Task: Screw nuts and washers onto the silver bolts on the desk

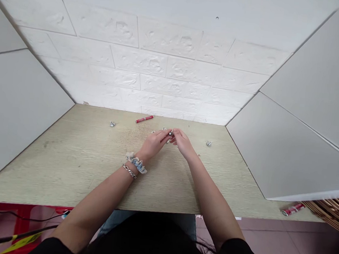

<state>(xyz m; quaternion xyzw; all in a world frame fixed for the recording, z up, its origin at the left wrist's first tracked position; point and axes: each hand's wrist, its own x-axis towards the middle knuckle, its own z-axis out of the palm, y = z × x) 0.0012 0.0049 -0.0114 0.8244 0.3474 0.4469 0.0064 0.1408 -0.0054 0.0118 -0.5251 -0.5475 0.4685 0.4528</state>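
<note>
My left hand (155, 141) and my right hand (182, 143) meet over the middle of the table. Between their fingertips is a small shiny metal piece (171, 134), pinched from both sides. Its exact kind is too small to make out. A few more small pale or metallic bits (163, 129) show just behind and around the fingers, partly hidden by them. Farther left lies a small silvery metal part (112, 124); a similar metal part (208, 144) rests to the right of my right hand.
A red tube-like stick (144, 119) lies near the back wall. Another red tube (293, 209) is at the front right corner, beside a wicker item (332, 210). Pale panels (25, 110) flank the wooden table (65, 165), and a white brick-pattern wall (151, 62) stands behind.
</note>
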